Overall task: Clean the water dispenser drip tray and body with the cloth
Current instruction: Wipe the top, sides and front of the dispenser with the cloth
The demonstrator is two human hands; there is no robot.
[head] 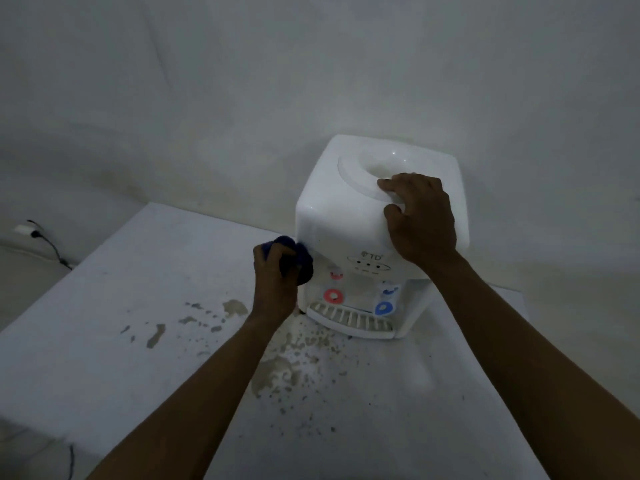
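Note:
A white tabletop water dispenser stands near the far edge of a white table, against the wall. Its slotted drip tray juts out at the bottom front, below a red tap and a blue tap. My left hand grips a bunched dark blue cloth and holds it against the dispenser's left front corner. My right hand rests on the dispenser's top, fingers curled over the rim of the bottle well.
The tabletop in front of the dispenser carries brownish stains and specks. A wall socket with a black plug and cable sits low on the wall at the left. The table's left edge drops off to the floor.

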